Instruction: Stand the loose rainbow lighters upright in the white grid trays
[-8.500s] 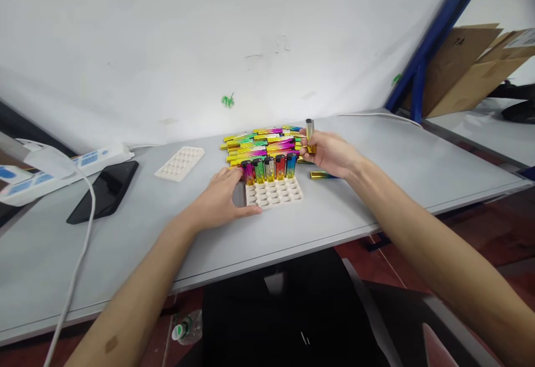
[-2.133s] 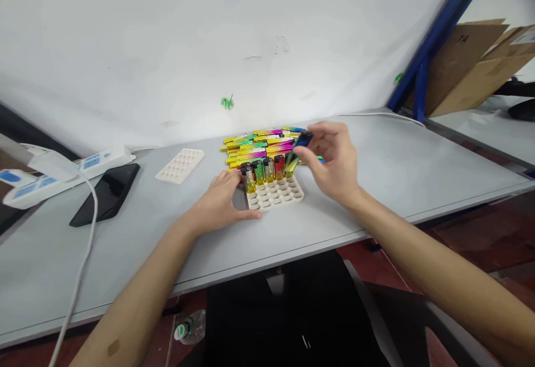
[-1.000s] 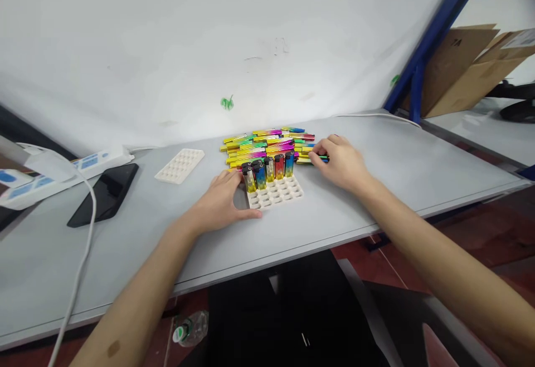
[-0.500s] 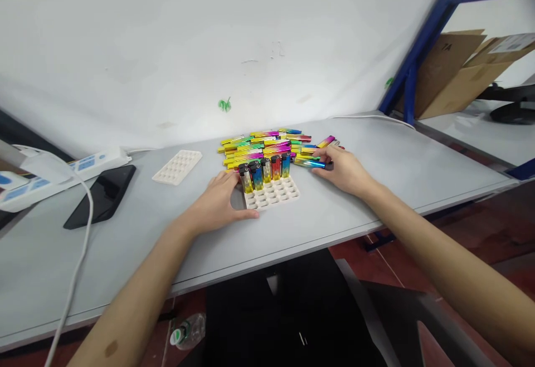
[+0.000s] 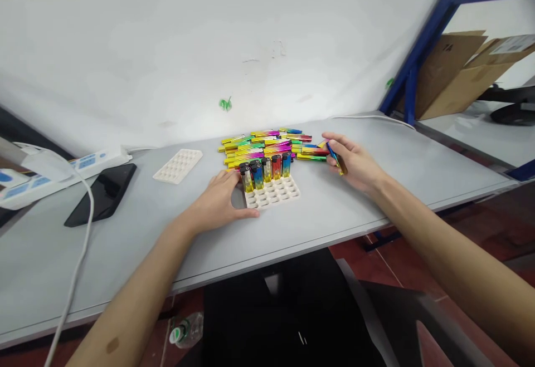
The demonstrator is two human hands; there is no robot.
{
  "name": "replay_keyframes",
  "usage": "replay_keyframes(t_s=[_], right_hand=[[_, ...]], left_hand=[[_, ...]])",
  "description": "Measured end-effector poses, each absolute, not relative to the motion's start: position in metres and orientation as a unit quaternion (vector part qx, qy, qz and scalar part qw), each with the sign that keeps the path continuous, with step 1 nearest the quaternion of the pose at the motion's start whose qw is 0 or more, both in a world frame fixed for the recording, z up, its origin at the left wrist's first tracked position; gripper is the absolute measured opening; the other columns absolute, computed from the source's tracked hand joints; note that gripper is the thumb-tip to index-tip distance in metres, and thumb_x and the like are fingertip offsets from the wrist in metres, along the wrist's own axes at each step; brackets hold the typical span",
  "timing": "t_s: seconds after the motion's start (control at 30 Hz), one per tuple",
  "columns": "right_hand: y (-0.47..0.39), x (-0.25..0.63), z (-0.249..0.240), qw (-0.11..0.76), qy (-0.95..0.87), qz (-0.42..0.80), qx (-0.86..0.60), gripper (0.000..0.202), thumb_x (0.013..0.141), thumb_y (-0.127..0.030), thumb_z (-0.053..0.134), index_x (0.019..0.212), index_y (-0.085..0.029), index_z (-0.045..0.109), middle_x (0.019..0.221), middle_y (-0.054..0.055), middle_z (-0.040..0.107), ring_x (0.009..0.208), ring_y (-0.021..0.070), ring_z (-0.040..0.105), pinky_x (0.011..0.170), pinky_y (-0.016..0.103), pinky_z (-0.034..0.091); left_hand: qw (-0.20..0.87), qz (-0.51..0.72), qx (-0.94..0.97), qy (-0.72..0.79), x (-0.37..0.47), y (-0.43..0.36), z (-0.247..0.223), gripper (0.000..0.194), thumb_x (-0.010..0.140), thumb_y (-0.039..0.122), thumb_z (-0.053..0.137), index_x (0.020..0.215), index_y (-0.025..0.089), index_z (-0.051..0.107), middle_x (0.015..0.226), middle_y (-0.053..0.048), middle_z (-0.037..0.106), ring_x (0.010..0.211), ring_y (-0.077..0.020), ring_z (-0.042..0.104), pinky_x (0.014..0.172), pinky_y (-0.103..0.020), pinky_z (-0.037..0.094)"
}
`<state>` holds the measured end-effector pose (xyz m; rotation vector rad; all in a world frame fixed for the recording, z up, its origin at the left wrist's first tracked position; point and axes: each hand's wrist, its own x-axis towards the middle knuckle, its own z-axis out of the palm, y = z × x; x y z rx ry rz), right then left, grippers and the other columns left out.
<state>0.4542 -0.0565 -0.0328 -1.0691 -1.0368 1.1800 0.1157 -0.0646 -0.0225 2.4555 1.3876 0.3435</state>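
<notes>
My left hand (image 5: pixel 219 200) grips the left side of a white tray (image 5: pixel 273 193), thumb along the front corner and fingers at the back corner. Several metallic lighters stand upright in the tray's rear slots, among them a red lighter (image 5: pixel 276 166) and a blue lighter (image 5: pixel 286 164); the nearer slots show bare. To the right of the tray, my right hand (image 5: pixel 355 164) pinches a blue-and-gold lighter (image 5: pixel 336 158), held tilted just above the table. Behind the tray lies a heap of shiny multicoloured lighters (image 5: pixel 263 145), partly hidden by the standing ones.
A second white tray (image 5: pixel 178 166) lies on the grey table (image 5: pixel 292 233) at left. Farther left are a black phone (image 5: pixel 102 194), a power strip (image 5: pixel 90 169) and a white cable (image 5: pixel 86 239). Cardboard boxes (image 5: pixel 447 77) stand beyond the blue frame (image 5: pixel 412 91) at right.
My right hand has lifted the lighter off the right end of the heap, drawn it slightly right and turned it from lying flat to steeply tilted. My left hand stays at the tray.
</notes>
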Motion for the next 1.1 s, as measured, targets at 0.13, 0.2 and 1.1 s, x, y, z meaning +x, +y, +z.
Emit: replay_keyframes(t_s=[0.13, 0.2, 1.1], right_hand=[[-0.0569, 0.4494, -0.0349, 0.55, -0.465, 0.518, -0.461, 0.015, 0.082, -0.024, 0.067, 0.096, -0.019, 0.065, 0.097, 0.006, 0.072, 0.064, 0.0118, 0.053, 0.051, 0.025, 0.046], [-0.0583, 0.4478, -0.0347, 0.536, -0.487, 0.52, -0.453, 0.015, 0.084, -0.026, 0.066, 0.097, -0.02, 0.064, 0.1, 0.006, 0.073, 0.069, 0.0135, 0.057, 0.057, 0.027, 0.051], [-0.0604, 0.4443, -0.0292, 0.51, -0.431, 0.559, -0.491, 0.049, 0.096, -0.056, 0.039, 0.06, -0.022, 0.04, 0.047, -0.006, 0.025, 0.039, 0.0078, 0.016, 0.038, 0.022, 0.012]], left_hand=[[0.154, 0.125, 0.854, 0.481, 0.1164, -0.0645, -0.0224, 0.07, 0.068, 0.075, 0.073, 0.11, 0.021, 0.055, 0.118, -0.011, 0.06, 0.112, -0.0352, 0.053, 0.098, -0.048, 0.045], [0.156, 0.126, 0.854, 0.481, 0.1169, -0.0645, -0.0221, 0.07, 0.067, 0.075, 0.073, 0.109, 0.021, 0.055, 0.118, -0.011, 0.06, 0.112, -0.0352, 0.053, 0.098, -0.048, 0.045], [0.149, 0.116, 0.855, 0.483, 0.1162, -0.0627, -0.0232, 0.069, 0.068, 0.075, 0.072, 0.105, 0.021, 0.054, 0.115, -0.011, 0.06, 0.109, -0.0341, 0.053, 0.095, -0.046, 0.045]])
